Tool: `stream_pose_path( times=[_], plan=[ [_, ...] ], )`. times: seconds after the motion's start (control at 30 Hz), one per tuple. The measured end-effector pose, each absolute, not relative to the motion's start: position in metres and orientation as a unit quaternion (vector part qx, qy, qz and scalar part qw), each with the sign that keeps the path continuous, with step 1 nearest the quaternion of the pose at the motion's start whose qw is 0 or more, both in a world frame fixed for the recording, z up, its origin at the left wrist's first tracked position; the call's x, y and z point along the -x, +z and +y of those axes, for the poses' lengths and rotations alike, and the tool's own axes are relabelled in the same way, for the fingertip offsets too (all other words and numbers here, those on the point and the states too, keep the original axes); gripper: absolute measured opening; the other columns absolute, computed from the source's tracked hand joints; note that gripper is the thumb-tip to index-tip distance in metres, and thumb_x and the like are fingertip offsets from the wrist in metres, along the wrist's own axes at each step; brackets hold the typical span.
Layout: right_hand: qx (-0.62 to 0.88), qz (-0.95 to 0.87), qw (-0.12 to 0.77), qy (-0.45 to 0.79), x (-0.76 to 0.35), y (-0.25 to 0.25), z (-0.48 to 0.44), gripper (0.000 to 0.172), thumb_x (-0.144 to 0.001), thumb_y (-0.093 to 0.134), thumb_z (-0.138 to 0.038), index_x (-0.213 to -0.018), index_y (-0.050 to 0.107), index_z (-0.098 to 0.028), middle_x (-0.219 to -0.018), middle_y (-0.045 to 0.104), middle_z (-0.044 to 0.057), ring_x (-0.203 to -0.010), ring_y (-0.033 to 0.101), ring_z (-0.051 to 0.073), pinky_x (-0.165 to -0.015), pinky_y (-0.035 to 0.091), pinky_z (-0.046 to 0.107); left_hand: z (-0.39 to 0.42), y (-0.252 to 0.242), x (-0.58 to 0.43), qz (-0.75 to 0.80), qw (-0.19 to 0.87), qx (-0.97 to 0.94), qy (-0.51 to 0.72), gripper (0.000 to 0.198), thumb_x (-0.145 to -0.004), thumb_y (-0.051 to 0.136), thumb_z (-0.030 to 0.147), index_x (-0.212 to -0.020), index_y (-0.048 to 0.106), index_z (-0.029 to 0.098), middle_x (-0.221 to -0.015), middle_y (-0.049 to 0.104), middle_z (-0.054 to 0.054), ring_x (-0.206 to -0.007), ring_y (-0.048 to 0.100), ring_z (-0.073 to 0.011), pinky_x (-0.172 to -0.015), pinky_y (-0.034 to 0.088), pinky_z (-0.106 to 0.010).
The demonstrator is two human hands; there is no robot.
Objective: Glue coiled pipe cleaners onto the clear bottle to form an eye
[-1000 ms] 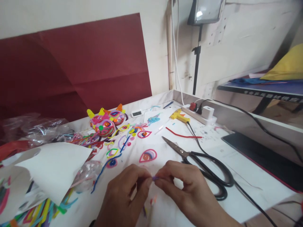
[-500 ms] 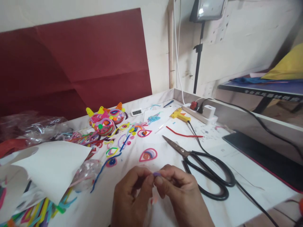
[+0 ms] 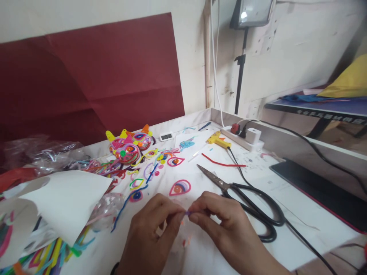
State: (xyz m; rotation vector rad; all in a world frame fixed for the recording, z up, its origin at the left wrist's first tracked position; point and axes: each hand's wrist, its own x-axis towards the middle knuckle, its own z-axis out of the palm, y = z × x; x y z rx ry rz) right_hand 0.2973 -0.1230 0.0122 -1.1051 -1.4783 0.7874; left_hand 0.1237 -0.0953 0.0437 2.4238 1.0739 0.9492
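A small piece of purple pipe cleaner [image 3: 187, 213] is pinched between my fingertips, one hand on each side. My left hand [image 3: 155, 225] holds its left end with thumb and forefinger. Thumb and forefinger of my right hand [image 3: 226, 225] close on the other end; most of the piece is hidden by the fingers. Just beyond the hands lies a pink-rimmed eye shape [image 3: 180, 188]. Large black-handled scissors [image 3: 249, 202] rest beside my right hand, blades pointing away. A dark blue pipe cleaner [image 3: 126, 204] curves along the table left of my left hand.
Colourful animal-face pieces [image 3: 129, 147] stand at the back left. A yellow glue gun [image 3: 218, 141] lies near a white power strip [image 3: 241, 139], its cable running past the scissors. Curled white paper [image 3: 71, 198] and loose coloured strips [image 3: 51, 256] crowd the left; a black slab [image 3: 315, 191] lies right.
My hands have rolled and drawn slightly apart at the wrists, knuckles turning upward. The purple piece stays between the fingertips and shows less now.
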Motion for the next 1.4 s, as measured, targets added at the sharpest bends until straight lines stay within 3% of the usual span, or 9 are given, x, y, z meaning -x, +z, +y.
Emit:
stream_pose_path(
  times=[0.23, 0.37, 0.47, 0.6, 0.7, 0.83, 1.0, 1.17, 1.4],
  plan=[
    [0.467, -0.447, 0.634, 0.424, -0.286, 0.006, -0.127, 0.01, -0.07, 0.073, -0.029, -0.064, 0.072, -0.022, -0.056, 0.057, -0.002, -0.053, 0.046, 0.011, -0.05, 0.037, 0.023, -0.099, 0.032, -0.132, 0.411, 0.22, -0.803, 0.371, 0.015, -0.087, 0.06, 0.025, -0.074, 0.068, 0.023, -0.065, 0.059, 0.004, -0.058, 0.057, -0.0107, -0.054, 0.045, -0.018],
    [0.42, -0.343, 0.676, 0.499, -0.272, -0.008, -0.127, 0.02, -0.065, 0.08, -0.037, -0.064, 0.071, -0.019, -0.048, 0.054, -0.003, -0.044, 0.045, 0.009, -0.043, 0.037, 0.02, -0.104, 0.023, -0.139, 0.42, 0.253, -0.769, 0.411, 0.014, -0.087, 0.06, 0.026, -0.077, 0.069, 0.024, -0.064, 0.056, 0.005, -0.055, 0.055, -0.0099, -0.052, 0.044, -0.018],
    [0.366, -0.291, 0.694, 0.547, -0.263, -0.019, -0.126, 0.027, -0.066, 0.08, -0.044, -0.067, 0.069, -0.019, -0.045, 0.056, -0.003, -0.041, 0.049, 0.01, -0.043, 0.042, 0.022, -0.106, 0.019, -0.14, 0.413, 0.216, -0.773, 0.43, 0.013, -0.088, 0.057, 0.023, -0.08, 0.067, 0.025, -0.066, 0.057, 0.005, -0.058, 0.057, -0.0104, -0.053, 0.045, -0.018],
    [0.392, -0.374, 0.635, 0.551, -0.272, -0.013, -0.126, 0.024, -0.072, 0.076, -0.043, -0.074, 0.072, -0.019, -0.059, 0.066, 0.001, -0.049, 0.058, 0.014, -0.049, 0.047, 0.026, -0.102, 0.022, -0.133, 0.381, 0.123, -0.833, 0.382, 0.014, -0.089, 0.053, 0.016, -0.081, 0.063, 0.023, -0.067, 0.055, 0.005, -0.056, 0.055, -0.009, -0.052, 0.043, -0.017],
    [0.437, -0.531, 0.583, 0.432, -0.288, 0.0, -0.125, 0.013, -0.079, 0.07, -0.032, -0.075, 0.072, -0.02, -0.069, 0.066, 0.002, -0.06, 0.058, 0.014, -0.055, 0.045, 0.025, -0.098, 0.026, -0.127, 0.357, 0.103, -0.866, 0.334, 0.015, -0.09, 0.051, 0.013, -0.081, 0.061, 0.021, -0.07, 0.055, 0.004, -0.061, 0.056, -0.0093, -0.056, 0.044, -0.018],
    [0.468, -0.647, 0.512, 0.317, -0.298, 0.01, -0.124, 0.015, -0.085, 0.061, -0.025, -0.072, 0.068, -0.02, -0.064, 0.06, -0.001, -0.059, 0.053, 0.012, -0.053, 0.037, 0.023, -0.096, 0.035, -0.124, 0.35, 0.134, -0.876, 0.303, 0.016, -0.09, 0.051, 0.013, -0.083, 0.063, 0.021, -0.075, 0.058, 0.003, -0.067, 0.059, -0.0101, -0.061, 0.045, -0.019],
    [0.476, -0.557, 0.5, 0.462, -0.293, 0.005, -0.125, 0.022, -0.085, 0.06, -0.037, -0.073, 0.066, -0.019, -0.06, 0.055, -0.003, -0.057, 0.046, 0.011, -0.052, 0.036, 0.023, -0.092, 0.043, -0.125, 0.387, 0.219, -0.84, 0.312, 0.013, -0.088, 0.057, 0.02, -0.081, 0.066, 0.025, -0.075, 0.064, 0.004, -0.068, 0.061, -0.0107, -0.059, 0.046, -0.019],
    [0.424, -0.453, 0.55, 0.559, -0.288, 0.003, -0.125, 0.034, -0.075, 0.07, -0.05, -0.073, 0.065, -0.017, -0.06, 0.058, -0.001, -0.053, 0.05, 0.011, -0.048, 0.041, 0.022, -0.093, 0.037, -0.125, 0.42, 0.25, -0.796, 0.356, 0.014, -0.084, 0.061, 0.022, -0.074, 0.069, 0.025, -0.067, 0.062, 0.004, -0.06, 0.06, -0.0097, -0.054, 0.045, -0.017],
    [0.338, -0.345, 0.632, 0.606, -0.273, -0.005, -0.124, 0.028, -0.073, 0.079, -0.041, -0.073, 0.066, -0.016, -0.058, 0.062, 0.0, -0.051, 0.054, 0.009, -0.049, 0.044, 0.02, -0.101, 0.025, -0.128, 0.454, 0.318, -0.744, 0.373, 0.015, -0.085, 0.061, 0.029, -0.074, 0.07, 0.024, -0.061, 0.055, 0.005, -0.052, 0.055, -0.0088, -0.049, 0.042, -0.018]
  ],
)
